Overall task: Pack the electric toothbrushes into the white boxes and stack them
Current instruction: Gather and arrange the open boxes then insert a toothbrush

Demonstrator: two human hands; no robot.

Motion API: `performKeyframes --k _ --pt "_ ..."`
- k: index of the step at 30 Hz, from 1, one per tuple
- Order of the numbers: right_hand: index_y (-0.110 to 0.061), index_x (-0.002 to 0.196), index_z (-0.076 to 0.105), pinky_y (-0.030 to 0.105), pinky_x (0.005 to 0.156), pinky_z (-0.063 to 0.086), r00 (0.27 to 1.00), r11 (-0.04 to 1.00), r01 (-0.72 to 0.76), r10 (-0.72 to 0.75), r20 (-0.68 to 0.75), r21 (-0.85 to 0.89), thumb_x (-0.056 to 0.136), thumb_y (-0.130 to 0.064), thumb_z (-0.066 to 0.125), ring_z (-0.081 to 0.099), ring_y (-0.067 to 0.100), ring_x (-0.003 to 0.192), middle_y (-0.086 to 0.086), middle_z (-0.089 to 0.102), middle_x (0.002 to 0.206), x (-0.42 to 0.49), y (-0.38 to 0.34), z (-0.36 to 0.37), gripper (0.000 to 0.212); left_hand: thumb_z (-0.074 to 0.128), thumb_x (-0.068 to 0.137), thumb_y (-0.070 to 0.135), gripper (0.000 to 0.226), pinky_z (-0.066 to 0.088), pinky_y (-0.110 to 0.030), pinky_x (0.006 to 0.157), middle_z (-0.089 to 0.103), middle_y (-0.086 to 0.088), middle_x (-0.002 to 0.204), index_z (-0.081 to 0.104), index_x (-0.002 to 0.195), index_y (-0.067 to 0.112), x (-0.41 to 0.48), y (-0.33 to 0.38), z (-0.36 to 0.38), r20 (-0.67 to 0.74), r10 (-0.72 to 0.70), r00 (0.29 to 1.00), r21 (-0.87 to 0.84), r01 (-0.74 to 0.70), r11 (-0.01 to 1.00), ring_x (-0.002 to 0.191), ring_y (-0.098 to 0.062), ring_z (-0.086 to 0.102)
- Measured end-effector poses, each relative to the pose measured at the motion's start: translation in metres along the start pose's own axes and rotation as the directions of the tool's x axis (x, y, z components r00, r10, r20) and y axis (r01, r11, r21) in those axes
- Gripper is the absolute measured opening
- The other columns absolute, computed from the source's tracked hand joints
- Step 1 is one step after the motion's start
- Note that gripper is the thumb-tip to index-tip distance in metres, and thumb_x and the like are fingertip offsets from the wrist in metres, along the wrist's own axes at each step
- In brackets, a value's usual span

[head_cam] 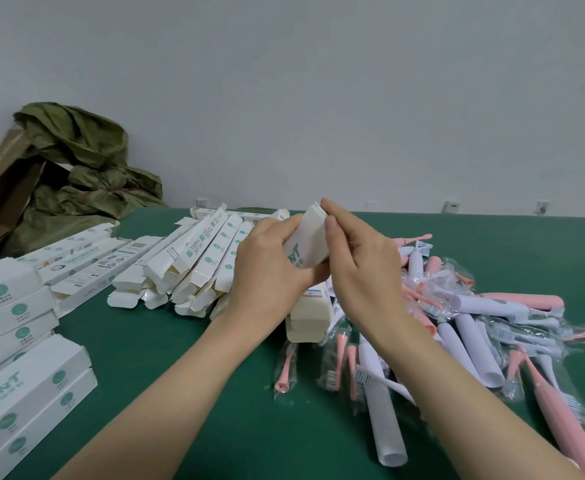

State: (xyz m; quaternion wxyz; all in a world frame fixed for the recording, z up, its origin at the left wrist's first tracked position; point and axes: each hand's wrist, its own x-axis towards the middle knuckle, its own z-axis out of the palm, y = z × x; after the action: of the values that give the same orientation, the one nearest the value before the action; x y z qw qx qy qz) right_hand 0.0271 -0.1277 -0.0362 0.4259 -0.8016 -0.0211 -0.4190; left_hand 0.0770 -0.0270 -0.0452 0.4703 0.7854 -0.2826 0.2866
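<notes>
Mid-worktop, raised. White box (310, 245) held tilted off the worktop (180, 375), far end up, between both grips. My left grip (270, 263) was wrapped round its lower half, fingers curled under, clamped on the card. My right grip (360, 261) pinched the upper end, thumb flat on the face and forefinger over the top edge where the flaps sit. Neither grip was free.

Could not tell whether a brush was inside. The card hid it, and my fingers covered the top end.

Around:
- open boxes (197, 268) heaped just left of the grips, flaps hanging
- another box (310, 318) lying directly beneath the held one
- toothbrushes (474, 327), pink and white, many in clear sleeves, piled to the right
- closed boxes (14, 341) stacked at the near left edge

Judged step: working the top flap of one box, most likely tucking it shut, possibly squaring it open for loading. Many brushes lay unpacked, so the task looked far from done.

Next move, as I read it: if the box is full, seat the flap, then carry it left and lay it square on the stack, left grip firm so the tuck does not spring. If it is empty, the right grip must let go and fetch a brush from the pile.
</notes>
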Motion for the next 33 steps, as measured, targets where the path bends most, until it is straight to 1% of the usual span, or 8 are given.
performKeyframes --k 5,8,11,13,17,23,28,33 --pt "-0.014 0.127 0.059 0.020 0.085 0.041 0.985 0.977 0.164 -0.156 0.069 -0.137 0.092 -0.031 0.044 0.061 0.015 0.104 0.002 0.063 0.126 0.004 0.003 -0.007 0.042 0.074 0.060 0.043 0.044 0.037 -0.011 0.061 0.053 0.004 0.079 0.068 0.099 0.023 0.001 0.003 -0.001 -0.009 0.022 1.000 -0.007 -0.022 1.000 0.076 -0.005 0.049" --pt "-0.014 0.124 0.062 0.016 0.081 0.043 0.981 0.976 0.194 -0.190 0.042 -0.101 0.094 -0.021 0.049 0.064 0.011 0.096 -0.003 0.068 0.115 0.010 0.004 -0.011 0.033 0.079 0.064 0.044 0.058 0.039 -0.015 0.069 0.052 0.006 0.092 0.062 0.116 0.022 -0.001 0.011 -0.001 -0.011 0.024 1.000 0.040 -0.024 0.999 0.082 -0.003 0.047" --pt "-0.020 0.122 0.063 0.017 0.082 0.049 1.000 0.995 -0.006 0.007 -0.004 0.103 0.096 -0.017 0.051 0.061 -0.007 0.088 -0.023 0.066 0.095 0.018 0.010 -0.016 0.030 0.079 0.066 0.044 0.092 0.038 -0.024 0.078 0.040 0.006 0.120 0.030 0.142 0.027 -0.005 0.018 -0.001 0.112 -0.044 0.993 0.236 0.016 0.972 0.107 -0.010 0.042" --pt "-0.022 0.116 0.067 0.023 0.079 0.051 0.992 0.969 -0.128 0.129 0.010 0.211 0.096 -0.019 0.050 0.063 -0.003 0.088 -0.021 0.068 0.094 0.022 0.014 -0.019 0.026 0.077 0.071 0.040 0.079 0.033 -0.019 0.066 0.041 0.007 0.117 0.032 0.134 0.026 -0.009 0.022 -0.007 0.143 -0.031 0.989 0.305 -0.014 0.952 0.100 -0.010 0.044" --pt "-0.024 0.096 0.067 0.010 0.058 0.049 0.951 0.868 -0.308 0.273 0.146 0.388 0.099 -0.023 0.043 0.064 -0.001 0.083 -0.015 0.069 0.091 0.019 0.008 -0.009 0.024 0.076 0.074 0.039 0.059 0.030 -0.027 0.063 0.052 0.004 0.115 0.045 0.122 0.025 -0.016 0.017 -0.046 0.170 -0.089 0.981 0.419 0.010 0.908 0.098 -0.016 0.051" --pt "-0.013 0.107 0.068 0.023 0.072 0.035 0.909 0.969 -0.032 0.130 0.395 -0.244 0.091 -0.013 0.052 0.053 0.011 0.086 0.000 0.067 0.102 -0.004 0.017 0.015 0.023 0.079 0.070 0.034 0.062 0.039 -0.030 0.073 0.054 0.000 0.120 0.050 0.123 0.023 -0.041 -0.018 -0.156 0.036 -0.476 0.879 0.727 0.304 0.616 0.103 -0.020 0.052" --pt "-0.008 0.105 0.069 0.023 0.074 0.034 0.913 0.950 0.055 0.077 0.401 -0.307 0.090 -0.010 0.052 0.049 0.012 0.078 0.005 0.070 0.105 -0.013 0.024 0.025 0.022 0.080 0.071 0.027 0.050 0.047 -0.035 0.084 0.060 -0.004 0.115 0.058 0.114 0.014 -0.063 -0.044 -0.192 -0.023 -0.636 0.771 0.815 0.383 0.435 0.103 -0.023 0.054" --pt "-0.008 0.106 0.068 0.024 0.067 0.038 0.901 0.946 0.066 0.079 0.426 -0.317 0.091 -0.011 0.050 0.053 0.013 0.075 0.006 0.069 0.105 -0.012 0.028 0.026 0.023 0.075 0.075 0.025 0.031 0.034 -0.030 0.057 0.050 -0.007 0.090 0.046 0.072 0.015 -0.068 -0.061 -0.186 -0.041 -0.601 0.798 0.879 0.314 0.358 0.086 -0.025 0.050"
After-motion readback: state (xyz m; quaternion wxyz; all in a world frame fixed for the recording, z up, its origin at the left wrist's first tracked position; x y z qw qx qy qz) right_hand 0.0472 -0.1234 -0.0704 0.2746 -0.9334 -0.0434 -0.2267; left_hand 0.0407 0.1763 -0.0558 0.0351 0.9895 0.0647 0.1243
